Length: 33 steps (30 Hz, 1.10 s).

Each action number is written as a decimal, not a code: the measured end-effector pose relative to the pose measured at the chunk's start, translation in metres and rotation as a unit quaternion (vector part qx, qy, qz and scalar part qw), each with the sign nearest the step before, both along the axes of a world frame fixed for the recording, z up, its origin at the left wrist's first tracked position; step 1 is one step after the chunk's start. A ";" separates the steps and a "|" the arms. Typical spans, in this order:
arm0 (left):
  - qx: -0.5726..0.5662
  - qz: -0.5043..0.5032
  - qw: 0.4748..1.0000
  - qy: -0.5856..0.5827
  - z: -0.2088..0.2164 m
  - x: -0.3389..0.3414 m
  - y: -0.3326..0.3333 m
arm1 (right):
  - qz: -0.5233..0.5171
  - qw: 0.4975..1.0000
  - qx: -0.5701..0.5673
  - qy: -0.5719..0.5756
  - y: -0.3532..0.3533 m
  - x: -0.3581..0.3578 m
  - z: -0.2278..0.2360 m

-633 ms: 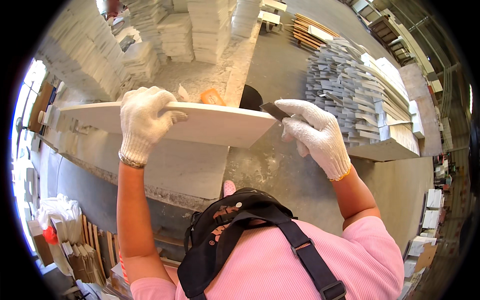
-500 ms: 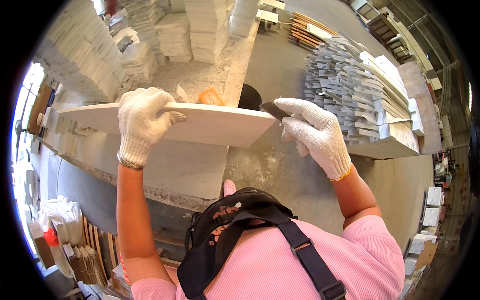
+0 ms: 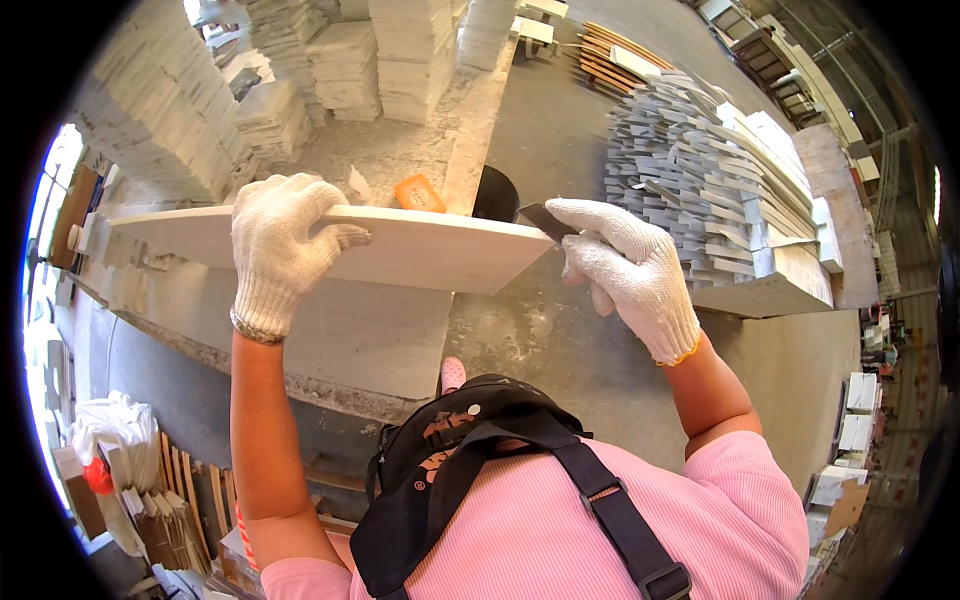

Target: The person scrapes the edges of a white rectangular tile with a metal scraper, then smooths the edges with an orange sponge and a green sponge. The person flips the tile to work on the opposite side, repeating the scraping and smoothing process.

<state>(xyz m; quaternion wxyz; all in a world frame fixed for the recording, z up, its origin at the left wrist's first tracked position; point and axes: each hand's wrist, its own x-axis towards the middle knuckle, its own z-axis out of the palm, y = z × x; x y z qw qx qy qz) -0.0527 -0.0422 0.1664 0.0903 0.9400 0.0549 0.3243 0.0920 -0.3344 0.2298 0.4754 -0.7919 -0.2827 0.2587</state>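
A long white slab stands tilted on edge over the worktable. Gloved in white knit, my left hand grips its upper edge, thumb on the near face and fingers over the far side. My right hand, in the same kind of glove, pinches a flat dark grey blade-like piece between thumb and fingers. That piece meets the slab's right end at the top corner. Whether it is a scraper or a sanding block, I cannot tell. Behind the slab lie an orange box and a small white scrap.
Tall stacks of white tiles rise at the far left. To the right, a big pile of grey-white strips rests on a low platform. A black bucket stands past the slab's right end. Wooden slats lie farther back.
Both hands keep their grips, and the dark piece remains at the slab's corner. The whole view has shifted very slightly; more of the black bucket shows.
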 end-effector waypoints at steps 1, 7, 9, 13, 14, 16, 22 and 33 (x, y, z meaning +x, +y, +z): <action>0.002 -0.003 1.000 0.000 -0.001 0.000 0.000 | -0.001 1.000 -0.001 -0.004 0.001 -0.001 0.000; 0.002 -0.008 1.000 -0.007 -0.001 0.000 0.000 | -0.004 1.000 0.018 -0.014 0.006 -0.005 -0.006; -0.001 -0.008 1.000 -0.009 -0.002 -0.001 0.000 | 0.003 1.000 0.012 -0.003 0.011 -0.007 -0.007; -0.011 -0.012 1.000 -0.006 -0.001 0.000 0.000 | 0.002 1.000 0.022 -0.009 0.009 -0.007 -0.007; -0.015 -0.012 1.000 -0.001 0.000 0.000 0.000 | -0.010 0.999 0.035 0.001 0.005 -0.006 -0.006; -0.007 -0.011 1.000 -0.002 -0.002 0.000 0.001 | -0.032 0.998 0.047 0.011 -0.001 -0.004 -0.005; -0.001 -0.007 1.000 -0.004 -0.002 0.001 0.001 | -0.037 0.998 0.042 0.007 -0.010 -0.004 -0.002; 0.001 -0.012 1.000 -0.010 -0.001 -0.001 -0.001 | -0.021 0.999 0.022 -0.010 -0.005 -0.003 -0.005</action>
